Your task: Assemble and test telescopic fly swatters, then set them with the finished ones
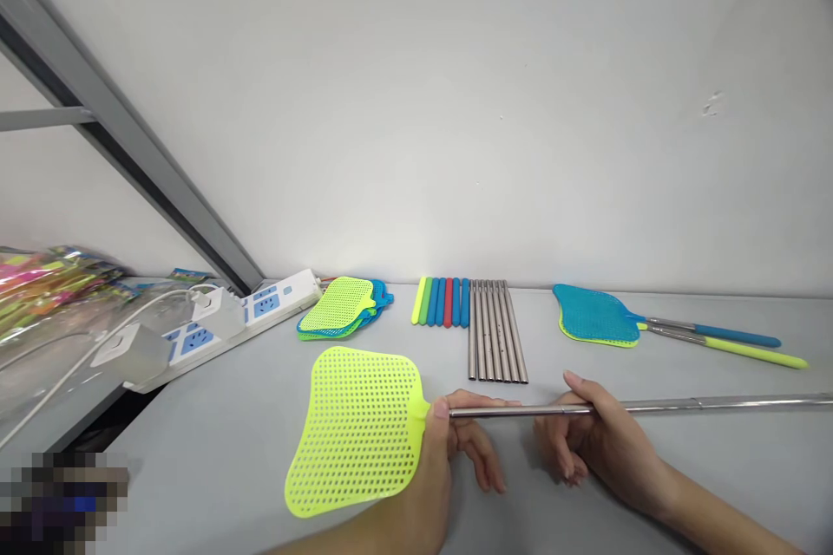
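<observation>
A yellow-green perforated fly swatter head (357,429) is joined at its neck to an extended telescopic metal rod (657,406), which runs out past the right edge. My left hand (449,442) pinches the joint between head and rod, thumb on top. Farther along, my right hand (599,429) grips the rod between thumb and fingers. Behind my hands lie a row of metal tubes (495,329) and a row of coloured handle grips (442,302) in yellow, green, blue and red.
At the back left is a stack of swatter heads (338,305). Assembled swatters with blue and yellow heads (595,314) lie at the right. A power strip (227,329) with plugs and cables (97,347) crosses the left side, near plastic-wrapped packets (58,295). A wall stands behind.
</observation>
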Demonstrator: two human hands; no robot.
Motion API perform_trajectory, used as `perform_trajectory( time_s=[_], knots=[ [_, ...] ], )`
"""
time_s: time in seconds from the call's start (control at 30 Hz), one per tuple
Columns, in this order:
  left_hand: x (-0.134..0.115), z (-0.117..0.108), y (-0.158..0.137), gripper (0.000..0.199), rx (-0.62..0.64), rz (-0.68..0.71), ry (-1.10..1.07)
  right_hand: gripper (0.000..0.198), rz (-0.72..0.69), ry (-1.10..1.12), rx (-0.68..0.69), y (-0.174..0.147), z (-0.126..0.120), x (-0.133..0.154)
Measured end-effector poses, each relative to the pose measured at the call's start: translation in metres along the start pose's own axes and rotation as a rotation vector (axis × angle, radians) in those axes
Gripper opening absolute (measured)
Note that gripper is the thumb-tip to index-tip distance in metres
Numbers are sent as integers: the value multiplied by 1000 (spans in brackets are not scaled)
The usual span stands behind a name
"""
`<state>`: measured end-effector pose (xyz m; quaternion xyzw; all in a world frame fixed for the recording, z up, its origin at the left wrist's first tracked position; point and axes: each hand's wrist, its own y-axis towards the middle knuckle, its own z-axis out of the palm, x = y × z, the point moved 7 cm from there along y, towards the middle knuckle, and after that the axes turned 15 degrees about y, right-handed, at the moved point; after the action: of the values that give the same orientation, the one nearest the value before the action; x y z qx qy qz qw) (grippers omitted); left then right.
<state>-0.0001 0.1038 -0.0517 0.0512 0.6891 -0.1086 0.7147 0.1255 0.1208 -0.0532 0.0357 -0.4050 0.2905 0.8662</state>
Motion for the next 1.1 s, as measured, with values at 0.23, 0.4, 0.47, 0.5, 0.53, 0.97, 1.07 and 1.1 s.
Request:
perform_trajectory(
  time_s=[0.23, 0.4, 0.47, 0.5, 0.53, 0.97, 1.07, 1.1],
  knots=[
    [-15, -1, -8, 57, -89, 164, 81, 74, 56, 35, -3, -1, 1, -10],
    [-13, 1, -9, 57, -57, 188, 103, 75, 46, 53, 24, -1, 5, -14],
    [-13, 2, -9, 56, -53, 183, 102, 74, 29, 60, 34, 0, 7, -14],
    [-13, 2, -9, 56, -52, 181, 98, 74, 23, 63, 36, 1, 8, -14],
    [-14, 2, -9, 57, -52, 176, 93, 74, 21, 65, 40, 1, 9, -15],
    [-13, 2, -12, 57, -70, 146, 80, 71, -2, -8, 68, 0, 17, -16],
    [-14, 3, -12, 56, -61, 153, 89, 71, -35, -23, 71, 1, 16, -15],
    [-14, 3, -12, 57, -52, 147, 88, 71, -35, -25, 74, 1, 15, -15]
  ],
)
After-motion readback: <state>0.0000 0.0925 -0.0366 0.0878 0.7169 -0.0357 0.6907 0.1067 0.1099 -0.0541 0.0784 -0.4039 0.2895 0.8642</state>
